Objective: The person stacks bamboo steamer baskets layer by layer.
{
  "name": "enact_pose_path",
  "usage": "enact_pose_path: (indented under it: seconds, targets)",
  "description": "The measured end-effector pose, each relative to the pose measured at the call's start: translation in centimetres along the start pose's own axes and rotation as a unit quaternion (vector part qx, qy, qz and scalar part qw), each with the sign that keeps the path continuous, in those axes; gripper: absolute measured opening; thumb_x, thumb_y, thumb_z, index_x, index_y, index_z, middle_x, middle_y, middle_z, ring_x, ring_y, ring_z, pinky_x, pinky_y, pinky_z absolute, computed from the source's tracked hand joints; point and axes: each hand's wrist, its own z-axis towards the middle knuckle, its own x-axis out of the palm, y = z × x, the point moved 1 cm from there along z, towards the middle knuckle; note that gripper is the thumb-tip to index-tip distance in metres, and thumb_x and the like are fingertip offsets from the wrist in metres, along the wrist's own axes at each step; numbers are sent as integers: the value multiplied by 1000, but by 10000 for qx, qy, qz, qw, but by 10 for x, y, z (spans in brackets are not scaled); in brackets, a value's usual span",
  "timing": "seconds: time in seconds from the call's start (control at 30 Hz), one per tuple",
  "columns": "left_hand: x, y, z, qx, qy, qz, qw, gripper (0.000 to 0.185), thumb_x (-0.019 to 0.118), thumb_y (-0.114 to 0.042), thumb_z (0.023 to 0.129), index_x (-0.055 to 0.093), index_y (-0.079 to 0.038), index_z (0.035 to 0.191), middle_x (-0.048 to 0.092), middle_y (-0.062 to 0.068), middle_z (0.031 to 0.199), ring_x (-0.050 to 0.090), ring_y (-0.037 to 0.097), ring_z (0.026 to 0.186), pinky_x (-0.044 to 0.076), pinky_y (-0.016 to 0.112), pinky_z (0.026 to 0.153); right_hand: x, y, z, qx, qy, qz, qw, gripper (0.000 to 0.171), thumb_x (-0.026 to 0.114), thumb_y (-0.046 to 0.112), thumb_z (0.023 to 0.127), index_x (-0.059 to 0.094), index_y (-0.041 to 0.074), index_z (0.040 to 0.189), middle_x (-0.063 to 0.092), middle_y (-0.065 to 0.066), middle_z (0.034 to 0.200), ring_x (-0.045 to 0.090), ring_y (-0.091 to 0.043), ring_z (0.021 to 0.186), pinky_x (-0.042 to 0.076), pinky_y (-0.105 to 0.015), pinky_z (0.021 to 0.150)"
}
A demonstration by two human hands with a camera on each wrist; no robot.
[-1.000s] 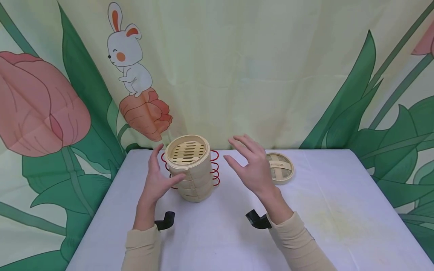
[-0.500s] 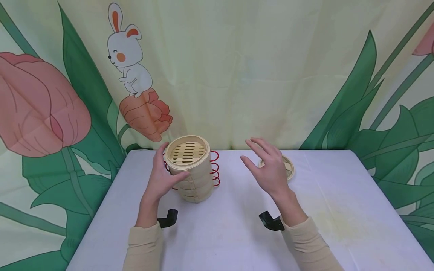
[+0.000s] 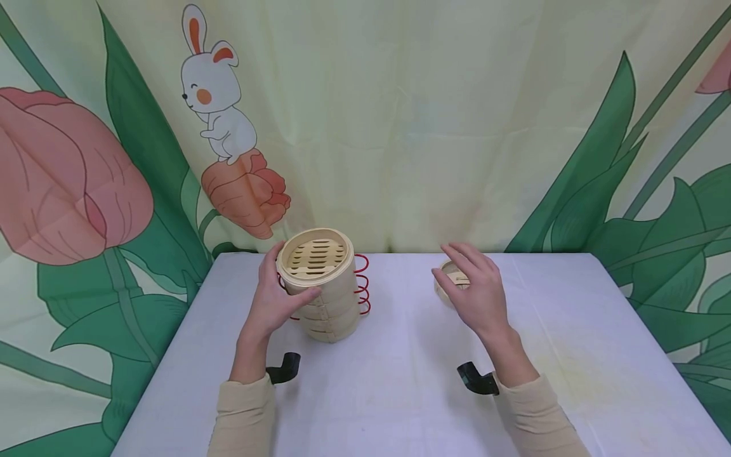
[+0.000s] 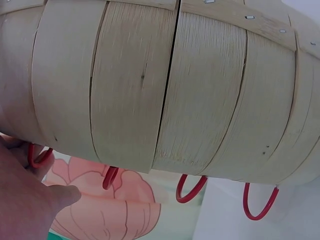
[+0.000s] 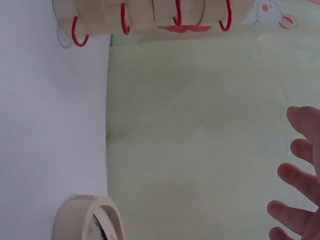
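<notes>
The left hand [image 3: 273,298] is gripping the stacked round bamboo steamer baskets [image 3: 322,285], fingers curled round, mid-frame. The right hand [image 3: 478,293] is hovering, fingers spread, over the round bamboo lid [image 3: 447,282], right of centre.

Left hand [image 3: 273,298] reaches forward, fingers and thumb curled in a grip. Right hand [image 3: 478,293] hovers palm down, fingers loosely spread.
</notes>
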Motion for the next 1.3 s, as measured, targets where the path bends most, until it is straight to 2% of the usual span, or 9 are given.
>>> enact_pose_path:
  seconds: [0.33, 0.67, 1.0, 1.3]
  targets:
    - [0, -1, -1, -40, 58, -94, 9999, 115, 90, -25, 75, 13, -12, 160, 17, 16, 158, 26, 30, 144, 26, 56, 114, -1, -28, -16, 398, 146, -316, 9986, 46, 81, 7, 82, 69, 0, 126, 66, -17, 125, 60, -38, 116, 38, -62, 101]
    - [1, 0, 0, 1, 81, -176, 9998, 115, 90, -23, 75, 12, -12, 160, 16, 16, 158, 25, 30, 145, 24, 55, 115, 0, -56, -31, 489, 292, -723, 9958, 46, 79, 9, 82, 68, -1, 126, 65, -20, 122, 60, -42, 113, 39, -61, 98]
    - [2, -1, -1, -49, 67, -208, 9997, 115, 89, -23, 76, 12, -12, 160, 17, 15, 158, 25, 30, 145, 25, 56, 115, 2, -80, -40, 990, 676, -871, 9890, 50, 79, 13, 84, 65, 1, 131, 63, -19, 127, 56, -41, 120, 35, -61, 100]
    - [1, 0, -1, -49, 60, -234, 9997, 115, 89, -23, 75, 12, -12, 160, 17, 16, 158, 24, 30, 145, 24, 55, 115, 8, -98, -44, 1246, 936, -1021, 9825, 48, 77, 14, 88, 64, 0, 132, 61, -19, 130, 52, -41, 123, 34, -62, 101]
